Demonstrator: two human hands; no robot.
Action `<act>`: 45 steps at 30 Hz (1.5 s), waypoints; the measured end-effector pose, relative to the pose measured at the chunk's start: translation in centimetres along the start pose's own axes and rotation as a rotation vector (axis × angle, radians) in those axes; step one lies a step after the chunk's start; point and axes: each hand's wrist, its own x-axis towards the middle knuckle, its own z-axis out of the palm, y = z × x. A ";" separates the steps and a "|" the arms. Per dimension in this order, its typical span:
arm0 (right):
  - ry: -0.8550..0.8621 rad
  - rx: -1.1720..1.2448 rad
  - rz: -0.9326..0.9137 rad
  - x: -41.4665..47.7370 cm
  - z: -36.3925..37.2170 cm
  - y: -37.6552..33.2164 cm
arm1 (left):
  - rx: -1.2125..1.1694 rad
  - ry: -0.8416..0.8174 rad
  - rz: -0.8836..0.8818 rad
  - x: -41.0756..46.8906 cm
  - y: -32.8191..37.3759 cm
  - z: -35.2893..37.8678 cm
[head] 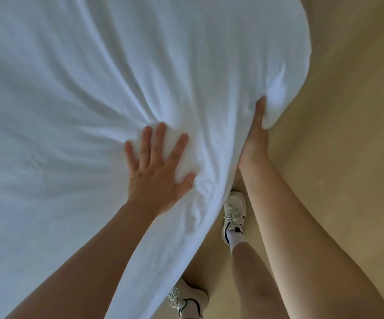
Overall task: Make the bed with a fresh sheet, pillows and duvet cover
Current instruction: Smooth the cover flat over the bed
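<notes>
- Head view: the white sheet [94,77] covers nearly the whole left and middle of the shot. It's draped over the bed, which is hidden underneath, and its edge hangs down toward the tan floor [347,157].
- Your left hand [156,178] lies flat on top of the sheet near that edge. The fingers are spread wide and the palm presses down, with creases fanning out from it.
- Your right hand [254,143] is edge-on against the hanging side, just below the rounded corner. The fingers run up along the fabric and part of the hand is hidden, so I can't tell whether it's pinching cloth or just pushing it.
- Handling-wise, I'd guess it's light, soft and totally floppy. It wrinkles wherever you lean on it and probably slides over the mattress if you tug it one-handed.
- The best place to grab looks like the hem at the corner. Pin the top with the flat hand and pull the edge down and under with the other one.
- No pillows or duvet cover in view.
- Labels: nothing readable on the sheet, no tag showing. Your white shoes [234,212] have dark trim, but I can't make out any logo or lettering.
</notes>
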 end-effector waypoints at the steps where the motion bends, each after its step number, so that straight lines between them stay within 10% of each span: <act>1: 0.056 -0.007 -0.024 0.3 0.0 -0.5 | 0.006 -0.018 -0.009 0.0 0.2 0.1; 9: 0.519 -0.197 0.339 7.5 -12.3 -1.2 | -0.171 0.052 -0.078 3.8 5.0 -3.0; 17: -0.260 -0.145 0.162 9.2 -1.9 -12.0 | -0.005 -0.133 0.070 17.6 8.5 -4.9; 21: 0.183 -0.259 0.012 12.1 -1.3 -13.9 | -0.060 -0.152 0.086 17.5 8.9 -6.1; 25: 0.274 -0.298 0.191 13.2 -1.4 -10.9 | -0.179 0.045 0.245 17.6 9.2 -8.9; 31: 0.382 -0.909 -0.182 15.0 4.8 -15.7 | -0.123 -0.124 -0.301 24.3 0.1 -9.5; 34: -0.006 -0.944 -0.368 15.2 11.3 -19.1 | -0.174 -0.169 -0.268 25.1 -0.9 -8.4; 38: -0.649 -1.226 -0.157 15.3 22.2 -19.6 | -0.255 -0.072 -0.280 24.5 -0.7 -8.8; 45: -0.401 -1.260 -0.252 16.9 23.0 -23.3 | -0.636 0.106 -0.651 26.1 0.2 -11.5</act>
